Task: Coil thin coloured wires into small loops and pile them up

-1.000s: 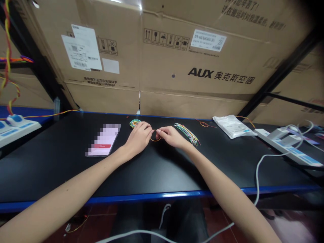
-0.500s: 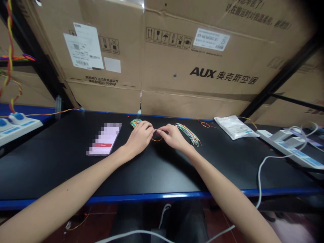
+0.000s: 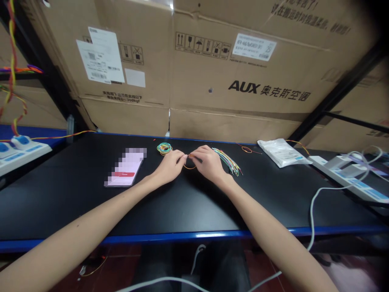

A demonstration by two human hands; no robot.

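My left hand (image 3: 170,166) and my right hand (image 3: 208,164) meet above the black tabletop (image 3: 194,207), their fingertips pinching a thin orange wire (image 3: 189,166) from either side. The wire sags below them in a small loop. Just left of my left hand lies a multicoloured coil of thin wire (image 3: 164,149). To the right of my right hand, a bundle of thin coloured wires (image 3: 227,161) lies fanned out, close to my fingers but apart from them.
A smartphone (image 3: 124,172) with a pixelated screen lies left of my hands. Further right are a short orange wire (image 3: 247,149), a white plastic bag (image 3: 282,153) and a white power strip (image 3: 346,178). Cardboard boxes (image 3: 231,73) stand behind the table.
My right hand's fingers have curled closer around the orange wire, and my hands sit slightly nearer each other. The camera view has shifted slightly.
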